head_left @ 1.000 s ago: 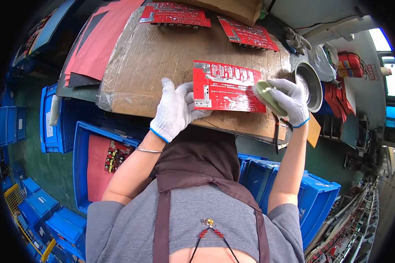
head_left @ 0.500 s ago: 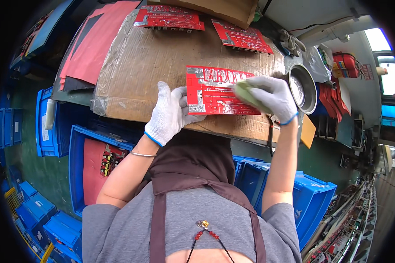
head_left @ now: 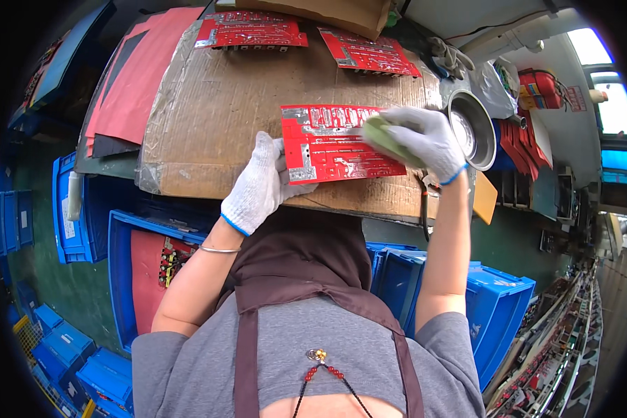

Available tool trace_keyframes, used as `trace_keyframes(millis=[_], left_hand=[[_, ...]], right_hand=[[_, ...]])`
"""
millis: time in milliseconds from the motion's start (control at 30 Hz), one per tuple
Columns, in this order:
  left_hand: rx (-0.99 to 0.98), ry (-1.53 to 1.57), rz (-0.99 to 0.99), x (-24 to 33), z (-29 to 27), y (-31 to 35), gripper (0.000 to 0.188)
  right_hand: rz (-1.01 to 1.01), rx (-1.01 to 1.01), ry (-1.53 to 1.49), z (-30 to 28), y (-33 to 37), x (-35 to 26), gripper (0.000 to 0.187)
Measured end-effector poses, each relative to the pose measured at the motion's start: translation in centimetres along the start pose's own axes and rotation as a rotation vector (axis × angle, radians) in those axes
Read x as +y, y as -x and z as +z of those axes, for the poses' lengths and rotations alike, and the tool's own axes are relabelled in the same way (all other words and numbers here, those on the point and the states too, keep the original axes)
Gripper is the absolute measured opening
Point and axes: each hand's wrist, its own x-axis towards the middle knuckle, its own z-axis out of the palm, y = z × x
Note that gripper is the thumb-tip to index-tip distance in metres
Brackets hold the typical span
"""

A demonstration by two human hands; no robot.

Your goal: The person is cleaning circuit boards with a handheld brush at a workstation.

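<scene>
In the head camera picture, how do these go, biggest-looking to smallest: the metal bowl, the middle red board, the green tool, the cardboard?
Cardboard
Middle red board
Metal bowl
Green tool, partly covered

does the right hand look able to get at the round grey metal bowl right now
Probably yes: the white-gloved right hand is close beside the round grey metal bowl, with nothing visible blocking the way, though the pale green oval tool it holds may need setting down first.
</scene>
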Motion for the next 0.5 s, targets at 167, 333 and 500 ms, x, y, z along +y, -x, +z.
trace_keyframes(millis=[167,333,500], left_hand=[[-0.029,0.058,0.092,-0.4,0.0,0.2,0.050],[-0.027,-0.119,0.062,0.0,0.4,0.0,0.044],[-0.035,-0.197,0.070,0.2,0.5,0.2,0.050]], right_hand=[[-0.371,-0.174,0.043,9.7,-6.8,-3.5,0.030],[-0.161,0.016,0.152,0.5,-6.1,1.5,0.031],[0.012,0.313,0.116,1.6,-0.5,1.1,0.033]])
